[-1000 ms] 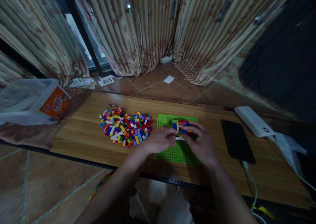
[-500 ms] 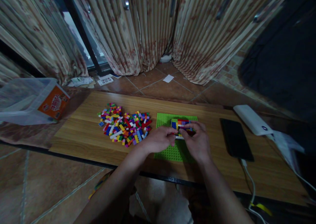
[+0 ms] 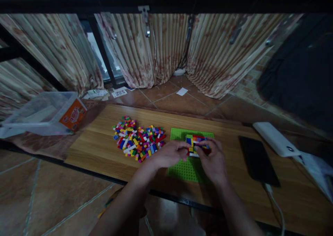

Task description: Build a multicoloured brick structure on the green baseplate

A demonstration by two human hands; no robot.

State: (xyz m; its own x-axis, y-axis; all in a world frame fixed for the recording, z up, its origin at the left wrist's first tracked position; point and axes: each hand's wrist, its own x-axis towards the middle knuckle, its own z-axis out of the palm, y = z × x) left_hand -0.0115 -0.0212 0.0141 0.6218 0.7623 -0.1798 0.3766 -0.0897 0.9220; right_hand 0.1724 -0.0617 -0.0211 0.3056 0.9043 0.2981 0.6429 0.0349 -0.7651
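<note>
A small structure of toy building bricks (image 3: 191,141), in blue, yellow, red, orange and white, stands on a green studded baseplate (image 3: 183,171). My right hand (image 3: 213,159) wraps its thumb and fingers round the structure's right side and front. Against the left front edge is my left hand (image 3: 173,153), its fingers curled and pressed together. Whatever sits between those left fingertips is too small and dim to make out. My hands cover part of the structure's front. Left of the baseplate lies a heap of loose multicoloured bricks (image 3: 140,142).
The wooden table (image 3: 99,142) carries a black phone (image 3: 258,159) with a white cable (image 3: 277,203) and a white power bank (image 3: 273,138) at the right. A clear plastic bin (image 3: 49,107) with an orange label stands at the far left. Curtains (image 3: 161,52) hang behind.
The camera view has tilted up, so everything sits lower and a dark bar shows on top. My left fingers have drawn slightly away to the left from my right thumb.
</note>
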